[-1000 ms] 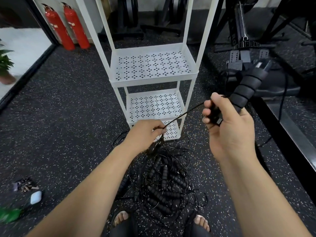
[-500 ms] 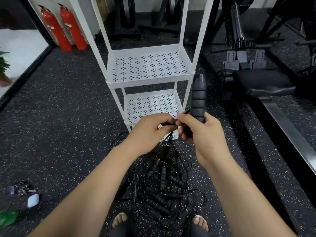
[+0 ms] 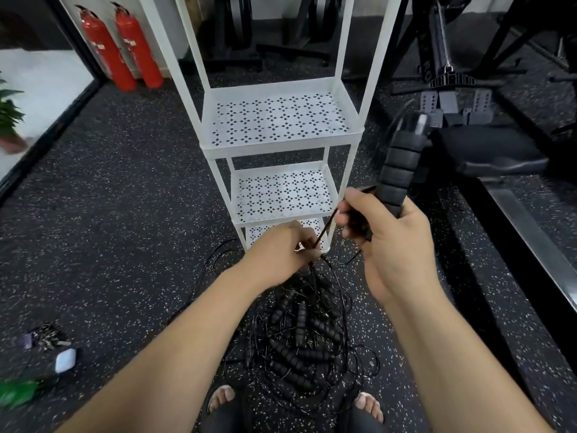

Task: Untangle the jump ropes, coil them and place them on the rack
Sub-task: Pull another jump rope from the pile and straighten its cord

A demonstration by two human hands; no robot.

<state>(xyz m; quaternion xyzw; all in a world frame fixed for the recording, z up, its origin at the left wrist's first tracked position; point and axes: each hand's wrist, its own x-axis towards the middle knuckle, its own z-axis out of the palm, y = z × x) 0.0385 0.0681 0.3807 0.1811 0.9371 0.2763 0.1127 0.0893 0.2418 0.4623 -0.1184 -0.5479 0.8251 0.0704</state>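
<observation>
Jump ropes (image 3: 299, 339) tangled near feet. Right hand (image 3: 390, 242) grips foam handle (image 3: 399, 170); left hand (image 3: 281, 251) pinches cord (image 3: 324, 229). Risk: hard pull tightens knots, drags pile.

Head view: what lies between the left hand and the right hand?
A short stretch of thin black cord, pinched by the left hand, runs up to the right hand gripping a ribbed handle; the head view shows it.

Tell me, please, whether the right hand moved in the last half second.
Yes: the right hand, gripping a handle, has swung right, away from the rack leg and the left hand.
</observation>
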